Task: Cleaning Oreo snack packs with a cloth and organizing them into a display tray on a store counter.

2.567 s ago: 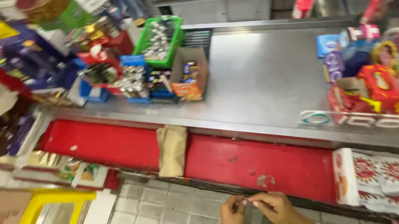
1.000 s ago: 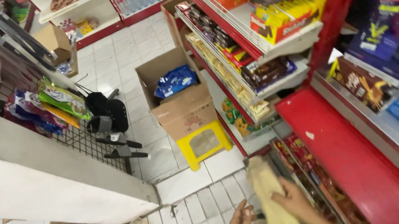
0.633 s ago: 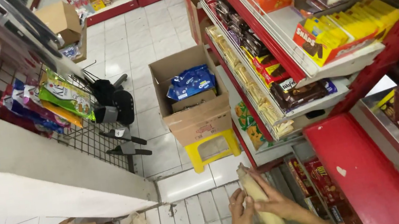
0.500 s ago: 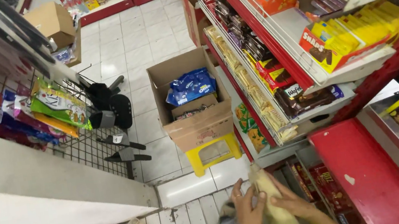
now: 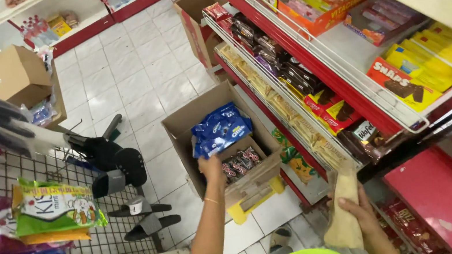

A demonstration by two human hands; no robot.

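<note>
Left hand (image 5: pixel 211 168) stretched down into open cardboard box (image 5: pixel 222 145) on tiled floor, fingers curled at glossy blue packets (image 5: pixel 219 131); grip itself hidden. Right hand (image 5: pixel 359 214) closed around limp tan cloth (image 5: pixel 343 210), long axis upright, top toward shelves (image 5: pixel 314 92). Yellow and orange cartons up right; green bag (image 5: pixel 56 207) on wire rack left.

Viewpoint: one camera on my head, no second view to overlap with.
Direction: tilted steeply down along the shop aisle, shelves (image 5: pixel 346 64) running up my right side.
Nearness: my left hand (image 5: pixel 210 168) and right hand (image 5: pixel 359 214) sit low in frame (close), the tiled floor (image 5: pixel 131 69) farther off.
</note>
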